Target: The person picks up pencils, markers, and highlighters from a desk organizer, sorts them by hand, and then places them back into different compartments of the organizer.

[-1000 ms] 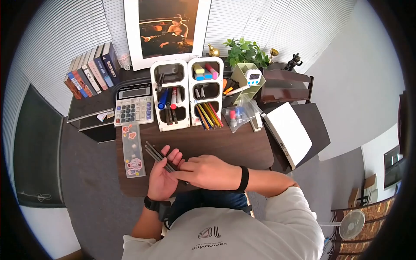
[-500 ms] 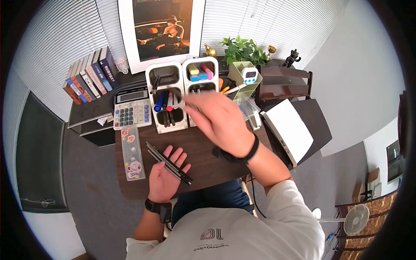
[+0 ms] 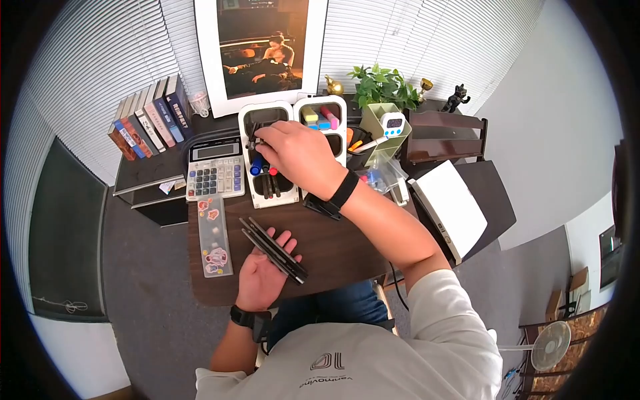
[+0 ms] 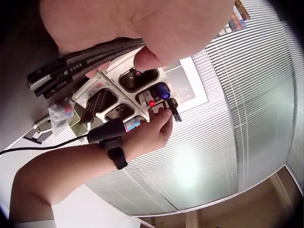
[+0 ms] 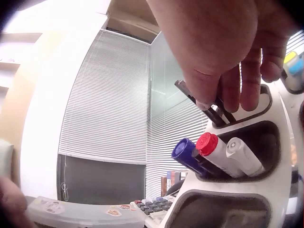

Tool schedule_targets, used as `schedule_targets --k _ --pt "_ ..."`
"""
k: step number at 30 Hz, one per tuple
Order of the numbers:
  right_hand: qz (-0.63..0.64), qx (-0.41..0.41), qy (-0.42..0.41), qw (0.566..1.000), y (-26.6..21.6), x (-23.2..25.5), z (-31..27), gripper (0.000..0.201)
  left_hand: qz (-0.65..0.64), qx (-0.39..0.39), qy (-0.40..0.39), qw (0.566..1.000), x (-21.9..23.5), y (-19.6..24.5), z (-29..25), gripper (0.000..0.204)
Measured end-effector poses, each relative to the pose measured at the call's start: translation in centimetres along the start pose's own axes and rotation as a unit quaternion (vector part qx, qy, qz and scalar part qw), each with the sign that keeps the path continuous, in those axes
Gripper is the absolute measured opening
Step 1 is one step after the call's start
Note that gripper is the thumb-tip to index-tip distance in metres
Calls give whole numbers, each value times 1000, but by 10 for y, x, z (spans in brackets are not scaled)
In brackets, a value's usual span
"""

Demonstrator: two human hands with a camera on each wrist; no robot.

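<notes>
Loosely spread, the left hand (image 3: 262,279) bears slim black printed pens (image 4: 78,67); the right hand (image 3: 299,155) pinches a dark pen (image 5: 228,116).

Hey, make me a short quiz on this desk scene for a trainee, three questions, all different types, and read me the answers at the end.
1. Fill in the blank: Several slim dark writing tools lie across the palm of the ____ hand.

2. True or false: The blue marker and the red-capped marker stand in the same compartment.

3. Multiple choice: At which compartment of the white organizer nearer the calculator is the right hand?
A) Bottom
B) Middle
C) Top

Key:
1. Left; the left hand is palm up.
2. True; they share the middle compartment.
3. C
</notes>
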State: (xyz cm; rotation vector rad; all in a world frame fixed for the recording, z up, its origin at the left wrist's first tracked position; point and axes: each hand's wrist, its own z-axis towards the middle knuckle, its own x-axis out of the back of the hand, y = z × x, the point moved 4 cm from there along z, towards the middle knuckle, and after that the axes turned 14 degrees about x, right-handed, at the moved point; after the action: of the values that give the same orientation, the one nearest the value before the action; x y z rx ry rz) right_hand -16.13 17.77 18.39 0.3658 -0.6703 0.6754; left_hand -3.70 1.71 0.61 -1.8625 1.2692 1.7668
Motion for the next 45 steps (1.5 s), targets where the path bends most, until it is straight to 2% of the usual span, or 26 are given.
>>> schedule_targets --k 5,8,10,12,13,14,16,19,20,21,24,26,28,30,31,33,38,40,45 --pt "18 -13 11 1000 -9 14 -1 21 -9 -2 0 1000 0 0 0 63" --pt "70 -56 18 996 -38 44 -16 21 -32 -1 5 999 1 1 0 58" --pt "136 18 -74 988 -71 51 -42 23 -45 -14 14 999 8 1 2 53" --pt "188 87 -209 956 -101 43 -79 31 -55 -22 24 998 10 0 2 47" --pt "240 91 -254 932 -111 44 -94 33 -37 -23 43 998 8 1 0 42" --pt "246 91 -260 929 -118 43 -106 34 -19 -23 62 998 5 1 -2 38" --pt "225 107 -212 945 -122 43 -116 36 -4 -16 83 996 2 1 -1 34" --pt "209 119 -197 951 -120 47 -119 41 0 -7 65 998 9 2 -2 33" --pt "207 118 -195 951 -118 50 -117 41 -25 -3 37 999 11 1 -1 33" --pt "200 126 -172 956 -115 59 -107 42 -51 0 9 999 13 1 -1 32" --pt "205 132 -133 961 -100 88 -78 40 -51 -34 18 998 22 2 0 33" --pt "213 102 -72 969 -86 109 -62 34 -77 -27 4 997 26 2 -1 35" --pt "152 109 18 982 -71 120 -50 29 -101 -20 -10 995 17 2 -2 37" --pt "97 56 21 994 -53 115 -37 26 -5 -15 83 996 2 1 -4 44" --pt "97 56 21 993 -46 106 -30 26 9 -14 74 997 2 1 -3 47" --pt "64 -20 11 998 -26 75 -24 21 9 -13 66 998 1 0 -2 47" --pt "77 -59 -19 995 -2 19 -13 20 -8 -11 48 999 4 -1 -2 48" --pt "75 -72 -32 994 -2 14 -9 20 -12 -7 29 999 6 -1 -3 49" --pt "105 -85 -35 990 -6 12 -4 25 -8 -7 38 999 -1 0 -3 52"
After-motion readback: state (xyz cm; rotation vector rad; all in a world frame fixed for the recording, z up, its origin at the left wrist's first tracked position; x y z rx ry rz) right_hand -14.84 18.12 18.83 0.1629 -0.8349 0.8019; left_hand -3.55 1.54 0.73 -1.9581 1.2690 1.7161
